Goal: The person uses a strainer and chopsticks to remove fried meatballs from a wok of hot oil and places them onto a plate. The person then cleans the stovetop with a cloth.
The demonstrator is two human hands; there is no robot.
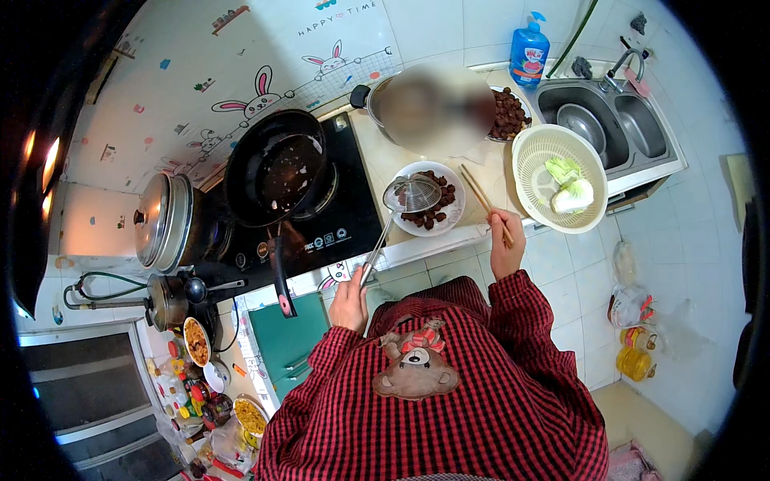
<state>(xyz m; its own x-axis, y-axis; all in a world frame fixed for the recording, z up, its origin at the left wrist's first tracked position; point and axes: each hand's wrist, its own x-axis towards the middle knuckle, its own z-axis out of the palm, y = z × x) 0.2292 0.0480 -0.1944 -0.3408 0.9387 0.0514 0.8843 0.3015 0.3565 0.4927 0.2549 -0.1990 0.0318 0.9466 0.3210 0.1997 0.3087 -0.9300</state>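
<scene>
My left hand (349, 303) grips the handle of a wire-mesh skimmer (412, 193). Its round mesh head is over a white plate (459, 207) of dark brown fried pieces (428, 220), partly covering them. In my right hand (507, 243) is a pair of wooden chopsticks (476, 188), their tips pointing away from me, just right of the plate. To the left, a black wok (274, 171) with some light residue inside sits on a black induction cooktop (355, 210), its handle towards me.
A cream colander (523, 174) with cabbage stands right, before the double sink (643, 129). Behind are a second plate of brown pieces (510, 114), a blurred-over pot (376, 99) and a blue soap bottle (529, 54). Far left are a lidded steamer pot (162, 222) and a saucepan (165, 300).
</scene>
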